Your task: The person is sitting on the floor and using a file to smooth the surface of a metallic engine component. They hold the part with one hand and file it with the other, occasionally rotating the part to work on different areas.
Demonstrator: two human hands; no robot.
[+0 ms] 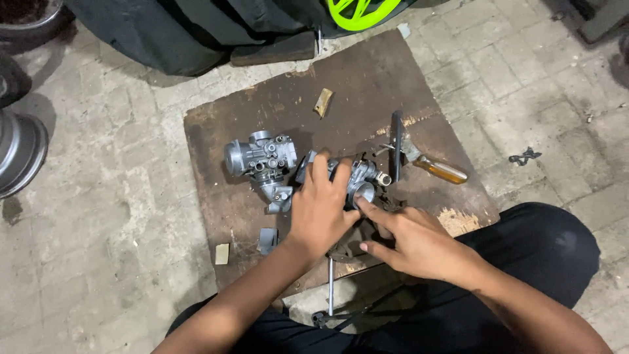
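Two grey metal carburetors lie on a dark wooden board (262, 111) on the floor. My left hand (321, 210) is laid over the right-hand carburetor (363, 177), fingers gripping its body. My right hand (409, 239) rests just below it, index finger stretched out and touching the round opening at the carburetor's lower side. The other carburetor (259, 160) stands free to the left, a hand's width from my left hand.
A screwdriver with an amber handle (442, 170) and a dark flat tool (396, 136) lie at the board's right. A small tan piece (322, 102) lies at the back. Small parts (267, 240) and a metal rod (330, 288) sit near my knees. A metal rim (19, 154) stands at left.
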